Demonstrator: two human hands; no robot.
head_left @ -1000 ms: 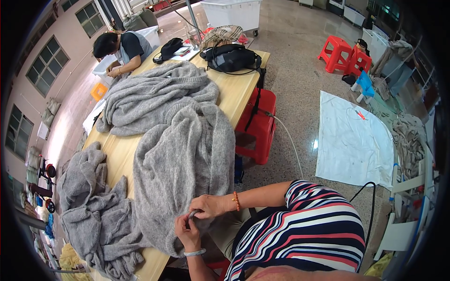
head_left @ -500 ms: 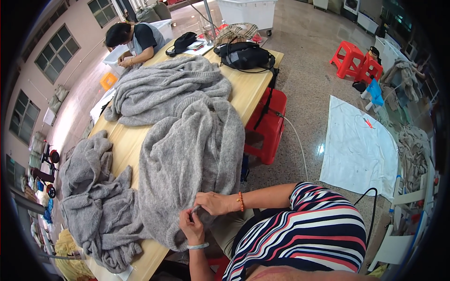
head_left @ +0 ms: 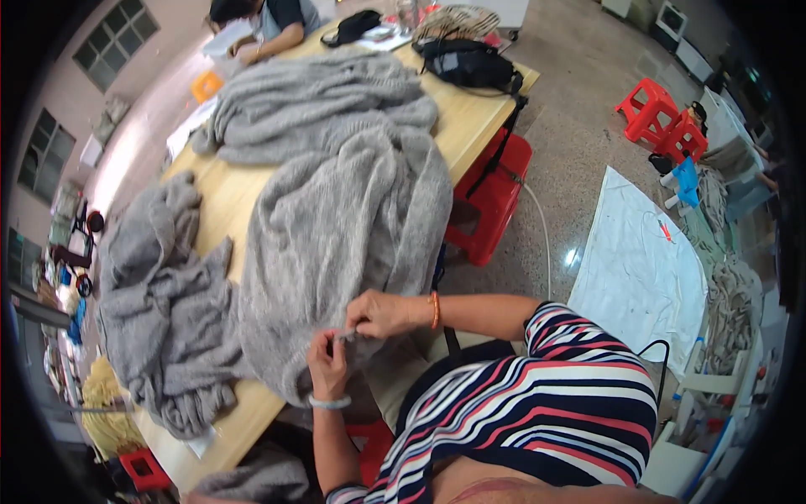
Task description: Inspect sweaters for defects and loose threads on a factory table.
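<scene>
- Left hand (head_left: 327, 354): fingers curled, thumb and fingertips pinching a small piece of grey knit; pale bangle (head_left: 330, 403) round the wrist.
- Right hand (head_left: 384, 315): just beside and slightly above the left, fingertips bent down, gripping the same grey piece; orange bead bracelet (head_left: 435, 310) on the wrist.
- Large fuzzy grey knitted garment (head_left: 336, 218): spread in loose folds over the near right part of the table, its lower end by the person's lap; both hands at its lower right edge. Exact join between pinched piece and garment too small to tell.
- Pale wood-grained table (head_left: 472, 126): runs away from the person, slanting up to the right.
- Heaped grey knit garments (head_left: 323, 101): beyond the large one, touching its far end.
- Crumpled darker grey knit pile (head_left: 168, 311): at the table's left edge.
- Black fabric bag (head_left: 466, 65): far right corner of the table, a patterned tan cloth item (head_left: 455, 23) behind it.
- Red plastic stool (head_left: 497, 197): against the table's right side.
- White sheet (head_left: 638, 273): flat on the floor, right.
- Co-worker (head_left: 281, 25): bent over at the table's far left, partly cut off by the upper edge.
</scene>
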